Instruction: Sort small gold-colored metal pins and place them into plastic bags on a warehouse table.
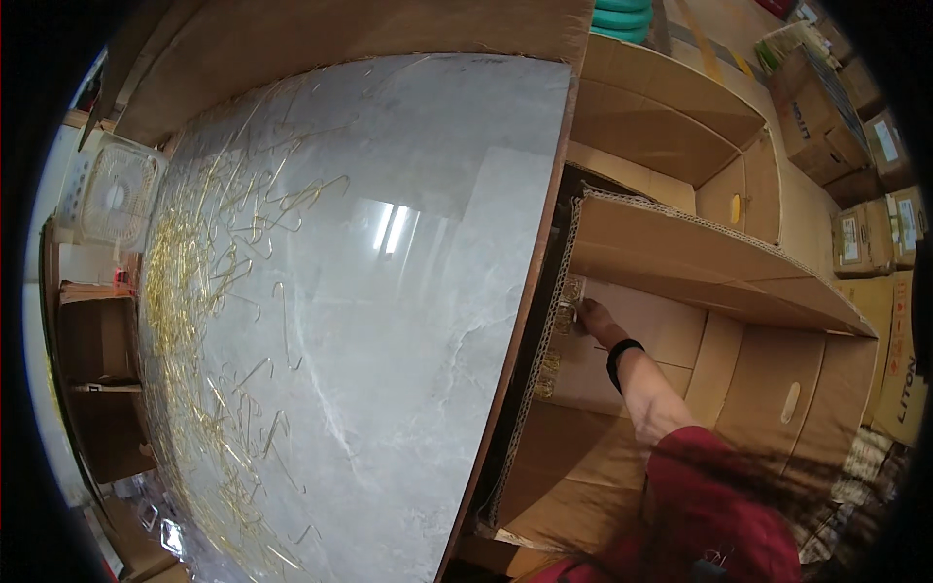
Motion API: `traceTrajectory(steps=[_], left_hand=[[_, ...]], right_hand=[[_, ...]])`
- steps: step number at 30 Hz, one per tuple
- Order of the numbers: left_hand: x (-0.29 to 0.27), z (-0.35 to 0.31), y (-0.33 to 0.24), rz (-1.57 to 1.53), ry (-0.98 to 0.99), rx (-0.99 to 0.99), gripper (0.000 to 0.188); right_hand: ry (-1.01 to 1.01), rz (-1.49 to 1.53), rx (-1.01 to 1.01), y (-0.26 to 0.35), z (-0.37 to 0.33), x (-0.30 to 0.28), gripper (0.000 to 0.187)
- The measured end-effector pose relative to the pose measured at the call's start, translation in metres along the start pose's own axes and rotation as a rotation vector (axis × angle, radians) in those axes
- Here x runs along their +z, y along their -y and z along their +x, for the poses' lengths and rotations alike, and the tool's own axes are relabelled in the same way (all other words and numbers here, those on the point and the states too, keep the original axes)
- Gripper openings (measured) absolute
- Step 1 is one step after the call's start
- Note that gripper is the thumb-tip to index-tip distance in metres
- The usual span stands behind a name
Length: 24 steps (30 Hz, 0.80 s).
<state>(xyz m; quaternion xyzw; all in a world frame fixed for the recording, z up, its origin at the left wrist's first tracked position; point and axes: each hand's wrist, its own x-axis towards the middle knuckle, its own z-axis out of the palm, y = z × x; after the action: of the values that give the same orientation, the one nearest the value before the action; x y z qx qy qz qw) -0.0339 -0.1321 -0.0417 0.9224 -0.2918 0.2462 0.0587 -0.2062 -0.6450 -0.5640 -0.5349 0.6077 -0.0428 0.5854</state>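
Right hand [597, 321] in open cardboard box [573, 447], fingers curled, cannot tell if pinching anything, gold packets [550, 367] beside it along left wall, row's long axis slanting upper right to lower left

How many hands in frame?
1: the right hand, inside the open cardboard box, near gold-coloured bundles along its left side. The left hand isn't visible.
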Motion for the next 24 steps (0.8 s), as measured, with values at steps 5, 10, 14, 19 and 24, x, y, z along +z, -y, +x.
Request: traceTrajectory(steps=[5,10,14,19,24], left_hand=[[0.000,0.002,0.005,-0.006,-0.010,0.012,0.058],[0.000,0.001,0.003,0.018,-0.012,0.018,0.058],[-0.003,-0.009,0.011,0.023,0.010,-0.022,0.058],[0.001,-0.008,0.022,-0.015,-0.006,0.032,0.057],[-0.001,-0.003,0.009,0.000,0.005,0.007,0.057]], right_hand=[[-0.242,-0.728,-0.227,-0.018,-0.011,0.019,0.038],[-0.180,-0.039,0.024,-0.019,-0.050,0.045,0.039],[-0.067,0.323,0.177,0.028,-0.084,0.051,0.033],[-0.140,0.271,0.140,0.011,-0.075,0.049,0.033],[-0.146,0.014,0.148,0.009,-0.072,0.047,0.037]])
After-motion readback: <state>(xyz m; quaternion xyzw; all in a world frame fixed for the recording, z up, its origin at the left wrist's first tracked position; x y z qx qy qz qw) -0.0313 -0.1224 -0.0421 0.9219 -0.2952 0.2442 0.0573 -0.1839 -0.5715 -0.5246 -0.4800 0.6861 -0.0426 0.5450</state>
